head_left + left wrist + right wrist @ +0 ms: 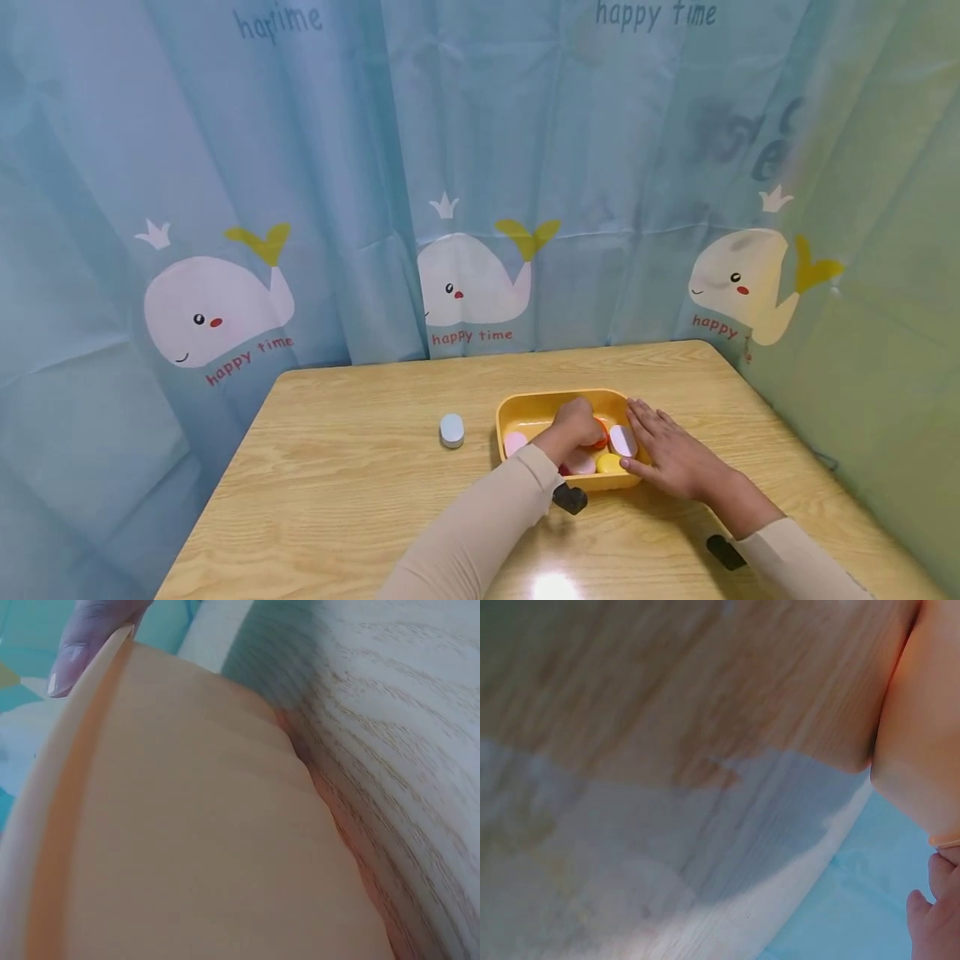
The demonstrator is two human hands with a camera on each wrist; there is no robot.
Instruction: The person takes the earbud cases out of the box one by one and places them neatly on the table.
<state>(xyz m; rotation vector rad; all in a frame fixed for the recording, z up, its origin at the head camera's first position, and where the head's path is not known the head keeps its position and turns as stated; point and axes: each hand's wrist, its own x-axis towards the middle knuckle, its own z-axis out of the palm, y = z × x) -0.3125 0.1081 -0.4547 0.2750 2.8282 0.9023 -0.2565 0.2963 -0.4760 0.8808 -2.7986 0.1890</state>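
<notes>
A yellow-orange plastic bin [525, 406] stands on the table, holding several small rounded pieces. My left hand [576, 421] reaches down inside it, bent over a red-orange round piece [602, 433]; its fingertips are hidden, so a grip cannot be made out. In the left wrist view, a digit [82, 652] shows beyond the bin's rim. My right hand [675, 454] rests on the right rim with fingers extended; the right wrist view catches part of it at the edge. Nearby lie a white oval piece [622, 442], a yellow piece [611, 463] and pink pieces [515, 442].
A pale blue-white oval block [452, 430] stands alone on the wooden table [337, 483], left of the bin. Behind the table hangs a blue curtain [345, 167] printed with whales. Each wrist carries a black strap piece [570, 498].
</notes>
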